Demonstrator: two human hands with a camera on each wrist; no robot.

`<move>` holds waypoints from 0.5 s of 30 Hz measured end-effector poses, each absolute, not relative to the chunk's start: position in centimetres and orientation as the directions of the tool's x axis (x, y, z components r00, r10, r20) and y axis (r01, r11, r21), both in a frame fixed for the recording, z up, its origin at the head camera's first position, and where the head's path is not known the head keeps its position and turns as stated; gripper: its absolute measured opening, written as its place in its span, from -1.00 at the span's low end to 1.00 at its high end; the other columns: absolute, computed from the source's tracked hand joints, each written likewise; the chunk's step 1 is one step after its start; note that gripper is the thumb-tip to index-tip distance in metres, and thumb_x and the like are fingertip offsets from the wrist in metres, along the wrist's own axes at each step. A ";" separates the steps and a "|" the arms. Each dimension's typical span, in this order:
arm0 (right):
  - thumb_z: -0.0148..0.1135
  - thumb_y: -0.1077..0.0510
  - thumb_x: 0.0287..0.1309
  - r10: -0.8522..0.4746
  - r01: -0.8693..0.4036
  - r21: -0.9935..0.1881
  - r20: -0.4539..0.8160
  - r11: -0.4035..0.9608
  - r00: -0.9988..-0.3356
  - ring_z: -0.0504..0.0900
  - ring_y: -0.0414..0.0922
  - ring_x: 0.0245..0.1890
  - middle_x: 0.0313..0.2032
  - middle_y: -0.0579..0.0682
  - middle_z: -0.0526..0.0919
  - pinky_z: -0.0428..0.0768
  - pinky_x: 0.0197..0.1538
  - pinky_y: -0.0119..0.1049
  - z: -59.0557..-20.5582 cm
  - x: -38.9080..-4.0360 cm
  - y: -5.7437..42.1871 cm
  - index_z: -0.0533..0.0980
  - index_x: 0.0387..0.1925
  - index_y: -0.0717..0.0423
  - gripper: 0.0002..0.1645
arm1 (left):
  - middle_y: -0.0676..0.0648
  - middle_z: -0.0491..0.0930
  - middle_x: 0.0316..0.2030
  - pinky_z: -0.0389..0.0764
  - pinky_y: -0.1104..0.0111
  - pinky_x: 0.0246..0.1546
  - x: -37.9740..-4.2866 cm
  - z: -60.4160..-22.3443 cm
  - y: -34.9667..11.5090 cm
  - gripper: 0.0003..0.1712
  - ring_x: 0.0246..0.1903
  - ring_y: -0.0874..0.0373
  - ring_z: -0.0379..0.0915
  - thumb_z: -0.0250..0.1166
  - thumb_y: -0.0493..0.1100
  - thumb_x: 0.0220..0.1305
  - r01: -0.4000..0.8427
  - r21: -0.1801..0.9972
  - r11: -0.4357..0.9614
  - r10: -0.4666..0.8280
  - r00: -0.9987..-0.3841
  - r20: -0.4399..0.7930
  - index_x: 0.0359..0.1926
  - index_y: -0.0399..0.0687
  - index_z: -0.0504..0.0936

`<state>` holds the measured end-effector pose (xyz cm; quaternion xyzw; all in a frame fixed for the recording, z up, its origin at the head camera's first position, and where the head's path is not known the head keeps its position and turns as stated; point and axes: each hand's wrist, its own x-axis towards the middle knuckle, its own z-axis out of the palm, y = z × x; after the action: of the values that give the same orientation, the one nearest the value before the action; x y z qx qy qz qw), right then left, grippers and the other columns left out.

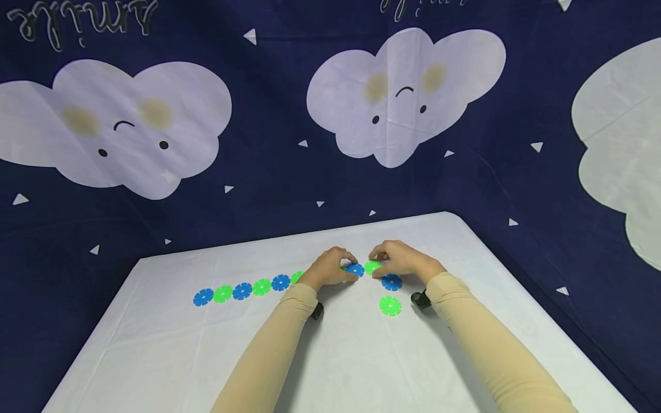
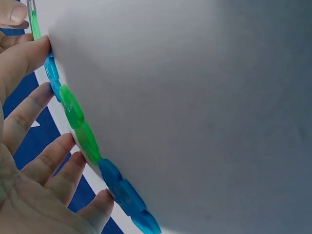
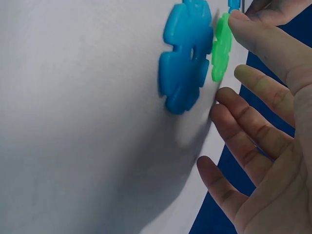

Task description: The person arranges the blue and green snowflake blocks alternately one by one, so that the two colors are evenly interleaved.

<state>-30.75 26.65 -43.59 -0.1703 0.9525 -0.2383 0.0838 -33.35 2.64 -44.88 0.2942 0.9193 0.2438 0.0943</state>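
Flat, notched plastic discs, alternating blue and green, lie in a row on the white table. My left hand (image 1: 329,268) pinches a blue disc (image 1: 355,271) by its edges at the row's right end, thumb on the near side. Part of the row is hidden behind this hand. Just to the right, my right hand (image 1: 405,259) holds a green disc (image 1: 372,268) between thumb and forefinger, beside the blue one. In the right wrist view its other fingers (image 3: 246,141) are spread. Another blue disc (image 1: 392,283) lies under the right hand, with a loose green disc (image 1: 390,306) nearer me.
Leftward the row runs on through a green disc (image 1: 261,287) to a blue end disc (image 1: 203,297). The white table (image 1: 155,355) ends at a dark blue cloth (image 1: 268,172) with clouds. Black wrist cameras hang under both sleeves.
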 end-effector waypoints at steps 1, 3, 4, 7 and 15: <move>0.63 -0.08 0.17 -0.364 -0.283 -0.481 -0.082 0.830 -0.928 0.70 0.06 0.17 0.11 0.10 0.76 0.66 0.32 0.08 -43.5 -30.7 26.7 0.68 0.24 0.09 -0.34 | -0.15 0.58 0.41 0.40 -0.02 0.57 -33.3 -44.9 2.6 -0.54 0.51 -0.12 0.39 0.58 -0.02 0.30 0.497 0.499 0.710 0.588 -0.809 -0.032 0.20 0.06 0.78; 0.63 -0.09 0.17 -0.363 -0.280 -0.479 -0.090 0.832 -0.927 0.69 0.06 0.18 0.12 0.10 0.76 0.65 0.33 0.08 -43.4 -30.6 27.0 0.68 0.25 0.08 -0.33 | -0.15 0.57 0.42 0.40 -0.02 0.57 -33.3 -44.8 2.7 -0.53 0.51 -0.12 0.39 0.58 -0.01 0.30 0.497 0.493 0.714 0.588 -0.808 -0.036 0.20 0.07 0.77; 0.63 -0.08 0.17 -0.362 -0.276 -0.480 -0.093 0.833 -0.928 0.69 0.07 0.18 0.12 0.10 0.76 0.65 0.33 0.08 -43.4 -30.5 27.2 0.68 0.25 0.08 -0.33 | -0.15 0.56 0.42 0.39 -0.02 0.58 -33.3 -44.8 2.6 -0.53 0.51 -0.12 0.39 0.58 -0.01 0.30 0.495 0.493 0.715 0.587 -0.808 -0.041 0.21 0.07 0.77; 0.62 -0.07 0.18 -0.356 -0.272 -0.473 -0.097 0.838 -0.929 0.69 0.08 0.18 0.12 0.11 0.76 0.64 0.34 0.09 -43.3 -30.2 27.7 0.67 0.25 0.11 -0.34 | -0.17 0.53 0.44 0.37 -0.02 0.59 -33.2 -44.6 2.6 -0.51 0.52 -0.13 0.36 0.59 0.00 0.29 0.484 0.500 0.718 0.583 -0.811 -0.053 0.21 0.07 0.77; 0.61 -0.10 0.18 -0.340 -0.265 -0.455 -0.091 0.850 -0.936 0.69 0.11 0.19 0.13 0.13 0.76 0.63 0.35 0.11 -43.3 -29.1 28.9 0.67 0.22 0.18 -0.32 | -0.16 0.60 0.35 0.41 0.04 0.56 -33.6 -44.6 2.9 -0.51 0.46 -0.10 0.42 0.56 0.01 0.31 0.516 0.500 0.695 0.604 -0.797 -0.017 0.21 0.01 0.76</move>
<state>-29.15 28.92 -43.25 -0.1580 0.9581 -0.2236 0.0844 -33.58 2.95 -44.62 0.3057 0.9163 0.2425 0.0904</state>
